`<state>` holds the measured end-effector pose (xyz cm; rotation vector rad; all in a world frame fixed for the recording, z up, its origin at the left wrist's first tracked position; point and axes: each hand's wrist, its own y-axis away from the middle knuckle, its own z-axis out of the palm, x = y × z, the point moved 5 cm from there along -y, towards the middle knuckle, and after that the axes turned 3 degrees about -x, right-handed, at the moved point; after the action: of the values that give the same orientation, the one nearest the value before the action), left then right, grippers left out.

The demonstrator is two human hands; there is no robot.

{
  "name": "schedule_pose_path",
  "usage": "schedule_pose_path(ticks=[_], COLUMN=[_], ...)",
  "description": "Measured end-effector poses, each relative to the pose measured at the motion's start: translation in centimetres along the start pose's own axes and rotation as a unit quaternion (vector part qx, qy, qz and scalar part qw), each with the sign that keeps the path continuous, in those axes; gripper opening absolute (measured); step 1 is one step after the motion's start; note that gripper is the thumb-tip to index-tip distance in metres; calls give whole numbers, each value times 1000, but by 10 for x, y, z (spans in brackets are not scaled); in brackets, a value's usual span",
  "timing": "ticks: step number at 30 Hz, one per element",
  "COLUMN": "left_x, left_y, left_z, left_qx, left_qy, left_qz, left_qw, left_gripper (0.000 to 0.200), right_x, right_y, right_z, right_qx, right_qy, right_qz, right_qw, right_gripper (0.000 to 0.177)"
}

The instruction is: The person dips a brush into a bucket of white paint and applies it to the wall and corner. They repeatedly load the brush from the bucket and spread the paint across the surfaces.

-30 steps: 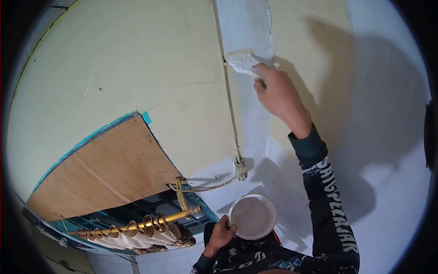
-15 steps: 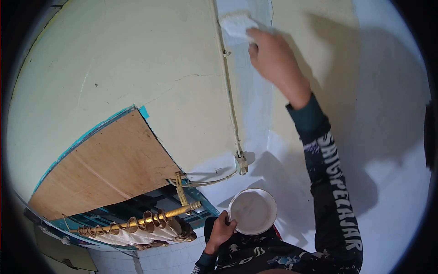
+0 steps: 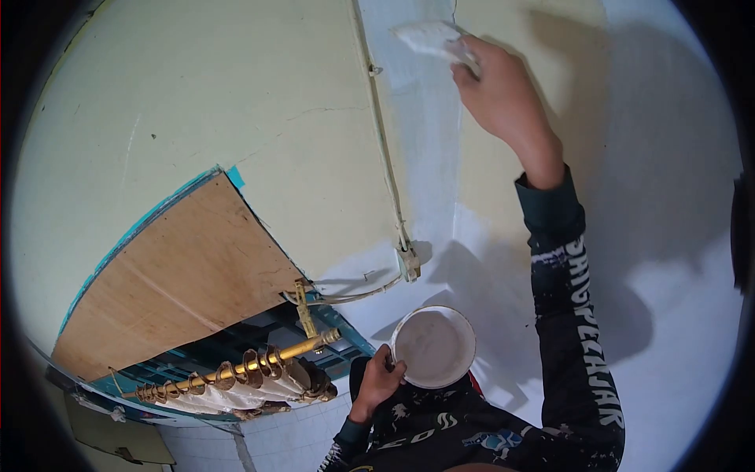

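**Brush High on the Wall, Paint Tub Held Below**

The person's right hand (image 3: 503, 98) is raised near the top of the view, and its grip is closed around the handle of a paintbrush (image 3: 429, 37). The bristles are loaded with white and press flat against a white painted strip (image 3: 421, 134) that runs down the cream wall (image 3: 236, 102). The handle is mostly hidden inside the fingers, so only the bristle end shows clearly. A dark sleeve (image 3: 578, 338) with white lettering runs from the wrist down to the bottom edge of the view.

The left hand (image 3: 380, 381) is low in the view, close to the body. Its grip holds the near rim of a round paint tub (image 3: 434, 346), with the fingers curled over the edge. The tub is tipped toward the camera, and its inside is coated with pale paint. It is well apart from the brush.

Just left of the painted strip, a thin cable (image 3: 385, 157) runs down the wall to a small fitting (image 3: 408, 263) and then bends away to the left. Farther left is a plywood panel (image 3: 173, 275) edged in teal. Under it a gold curtain rod (image 3: 236, 374) carries a bunched pale curtain (image 3: 220, 401) on rings. White tiles (image 3: 291, 444) show at the bottom.
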<state>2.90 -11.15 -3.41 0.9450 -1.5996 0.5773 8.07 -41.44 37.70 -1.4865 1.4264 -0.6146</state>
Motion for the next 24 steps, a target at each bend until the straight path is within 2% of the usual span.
schedule_pose_path(ticks=[1, 5, 7, 14, 16, 18, 20, 21, 23, 24], left_x=[3, 3, -3, 9, -7, -4, 5, 8, 3, 3], left_y=[0, 1, -1, -1, -4, -3, -3, -1, -1, -2], left_z=[0, -1, -1, 0, 1, 1, 1, 1, 1, 1], left_qx=[1, 12, 16, 5, -2, 2, 2, 2, 1, 1], left_qy=[1, 11, 37, 11, 17, 20, 16, 14, 5, 1], left_qz=[5, -2, -10, -3, 0, -3, -4, -5, -2, 6], left_qw=[1000, 1000, 999, 1000, 1000, 1000, 1000, 1000, 1000, 1000], left_gripper=[18, 17, 16, 17, 17, 16, 17, 17, 17, 17], right_x=[-7, 8, 8, 30, 28, 12, 3, 5, -2, 1], right_y=[-2, 40, 77, 153, 147, 122, 94, 84, 62, 61], right_z=[1, 68, 87, 91, 64, 35, 18, 23, 26, 36], right_qx=[51, 32, -90, -183, -192, -183, -102, -102, -1, 1], right_qy=[3, -3, 28, 16, -65, -40, -33, -35, -39, -41], right_qz=[-39, -18, 99, 114, 149, 178, 158, 162, 60, 63], right_qw=[998, 999, 991, 976, 968, 966, 982, 981, 997, 997], right_gripper=[28, 31, 35, 39, 35, 30, 30, 30, 30, 30])
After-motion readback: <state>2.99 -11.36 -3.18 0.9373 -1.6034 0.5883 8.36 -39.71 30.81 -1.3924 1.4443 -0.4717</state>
